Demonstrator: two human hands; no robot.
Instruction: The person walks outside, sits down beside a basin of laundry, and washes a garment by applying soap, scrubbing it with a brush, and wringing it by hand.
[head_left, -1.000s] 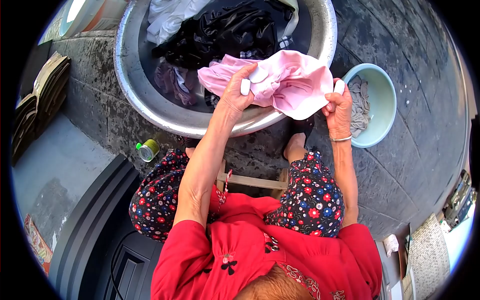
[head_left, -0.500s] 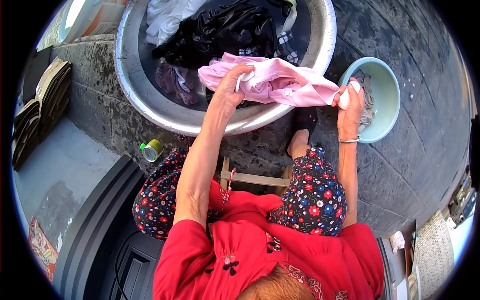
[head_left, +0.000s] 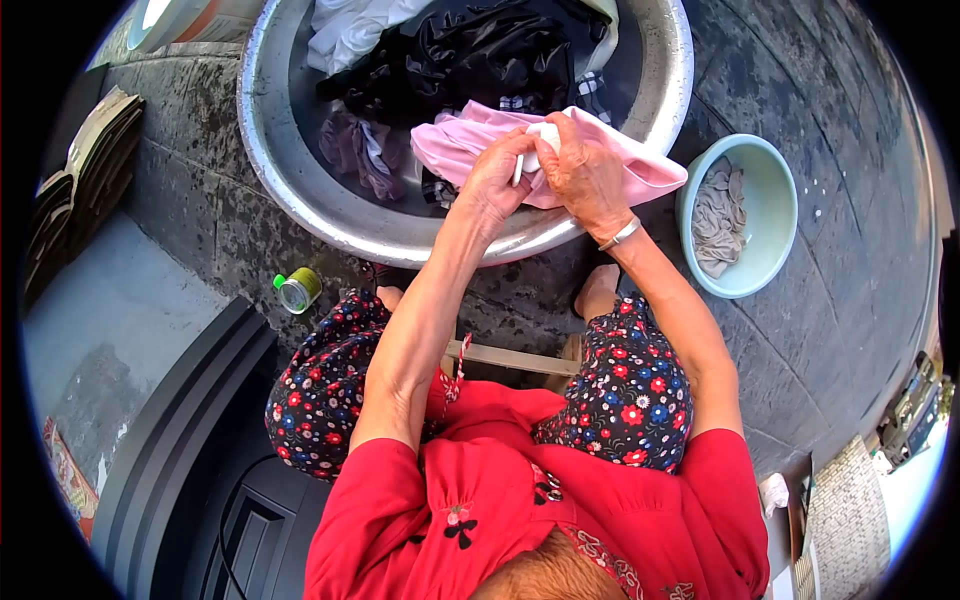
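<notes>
A pink garment (head_left: 459,139) is stretched over the near rim of a large metal basin (head_left: 268,150). My left hand (head_left: 497,176) is closed on its middle, with a white piece showing by the thumb. Close beside it, my right hand (head_left: 587,180) is closed round a smooth white bar of soap (head_left: 548,136) over the cloth. The garment's right end hangs past the rim. Behind it in the basin lie shiny black cloth (head_left: 460,65), white cloth (head_left: 352,32) and a greyish-purple cloth (head_left: 358,152) in dark water.
On the right stands a light blue tub (head_left: 775,220) holding a grey cloth (head_left: 718,222). A green-topped jar (head_left: 299,291) sits on the dark stone floor at left. Wooden stool bars (head_left: 515,358) show between the knees. Stacked cardboard (head_left: 95,170) leans at far left.
My right hand has let go of the garment's right end and come left with the white soap, next to my left hand. The tub's grey cloth is now in full view.
</notes>
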